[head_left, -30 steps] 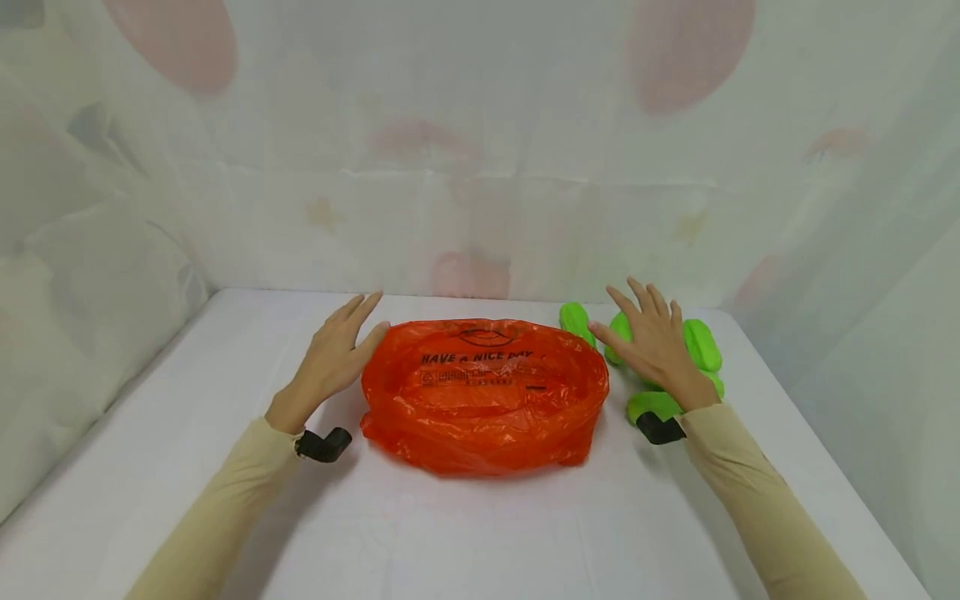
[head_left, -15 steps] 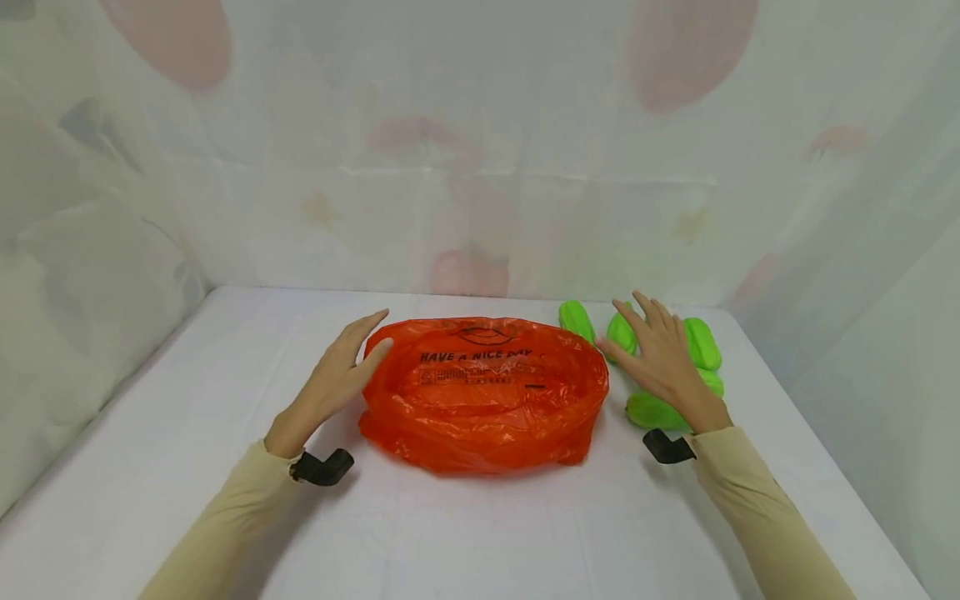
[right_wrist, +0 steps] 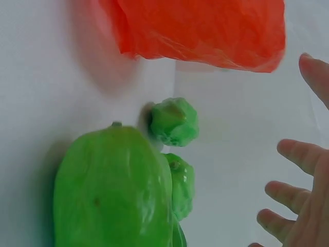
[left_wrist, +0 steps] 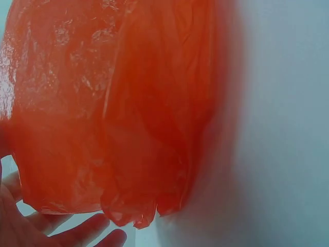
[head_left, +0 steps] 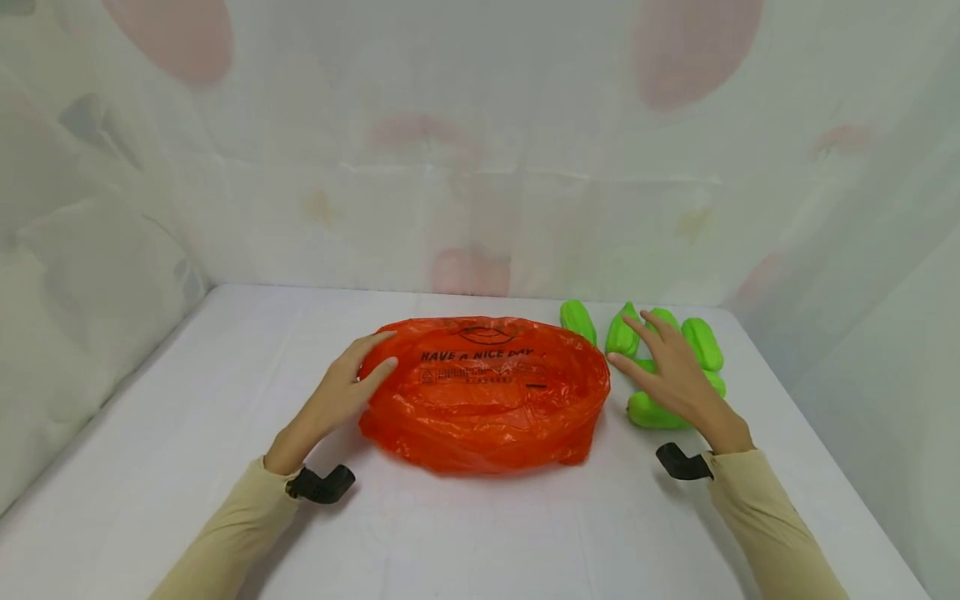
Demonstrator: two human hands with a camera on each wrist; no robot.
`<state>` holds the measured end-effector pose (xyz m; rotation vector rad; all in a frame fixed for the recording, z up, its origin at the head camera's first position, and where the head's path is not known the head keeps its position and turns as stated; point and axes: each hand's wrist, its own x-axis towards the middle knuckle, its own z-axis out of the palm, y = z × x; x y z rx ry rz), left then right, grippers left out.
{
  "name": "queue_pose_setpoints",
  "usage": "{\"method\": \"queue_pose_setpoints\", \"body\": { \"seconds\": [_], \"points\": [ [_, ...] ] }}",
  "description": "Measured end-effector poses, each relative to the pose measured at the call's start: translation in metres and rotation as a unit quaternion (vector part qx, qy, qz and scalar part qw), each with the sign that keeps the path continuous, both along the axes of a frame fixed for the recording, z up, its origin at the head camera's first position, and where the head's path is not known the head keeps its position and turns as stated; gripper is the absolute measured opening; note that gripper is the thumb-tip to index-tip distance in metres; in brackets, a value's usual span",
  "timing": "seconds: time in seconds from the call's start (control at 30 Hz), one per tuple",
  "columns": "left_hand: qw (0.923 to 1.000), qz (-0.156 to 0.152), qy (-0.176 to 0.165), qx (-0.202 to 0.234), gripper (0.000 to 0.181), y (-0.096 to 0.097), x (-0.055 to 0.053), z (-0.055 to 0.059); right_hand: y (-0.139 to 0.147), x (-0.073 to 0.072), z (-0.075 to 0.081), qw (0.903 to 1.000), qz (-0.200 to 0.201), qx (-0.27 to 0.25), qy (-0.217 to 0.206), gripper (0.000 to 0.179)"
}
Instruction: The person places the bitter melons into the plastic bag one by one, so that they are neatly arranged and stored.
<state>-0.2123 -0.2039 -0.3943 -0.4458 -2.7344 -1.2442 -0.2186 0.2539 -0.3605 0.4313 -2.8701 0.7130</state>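
Note:
A red plastic bag (head_left: 480,400) printed "HAVE A NICE DAY" stands on the white table with its wide mouth spread. My left hand (head_left: 337,398) is at the bag's left side, fingers apart. In the left wrist view its fingers (left_wrist: 85,230) reach past the bag (left_wrist: 149,103); whether they touch it I cannot tell. Over the green ridged gourd-like vegetables to the right, my right hand (head_left: 675,383) hovers with spread fingers and holds nothing. The right wrist view has a large smooth green one (right_wrist: 113,190) close up and a bumpy one (right_wrist: 175,122) behind it.
Several green vegetables lie right of the bag, one (head_left: 577,321) just behind its right rim and another (head_left: 702,343) farthest right. A patterned pale curtain (head_left: 465,225) hangs behind the white table (head_left: 465,533) and along both sides.
Both hands have drawn back toward me and lower. The right hand has also shifted right, uncovering more of the green vegetables. Bag and vegetables have stayed in place.

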Motion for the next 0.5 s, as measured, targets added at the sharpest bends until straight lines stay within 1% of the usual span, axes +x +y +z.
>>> {"method": "queue_pose_setpoints", "body": {
  "seconds": [0.13,0.33,0.5],
  "points": [
    [0.9999,-0.004,-0.012,0.004,0.054,0.000,0.001,0.000,0.004,0.005,0.001,0.9997,0.007,-0.003,-0.022,0.072],
    [0.9995,-0.003,-0.032,0.009,0.056,0.000,0.002,-0.001,0.009,0.010,-0.003,0.9991,0.016,-0.011,-0.037,0.073],
    [0.9984,-0.005,-0.049,0.027,0.060,0.000,0.001,-0.003,0.014,0.013,-0.004,0.9982,0.019,-0.014,-0.056,0.073]
  ]
}}
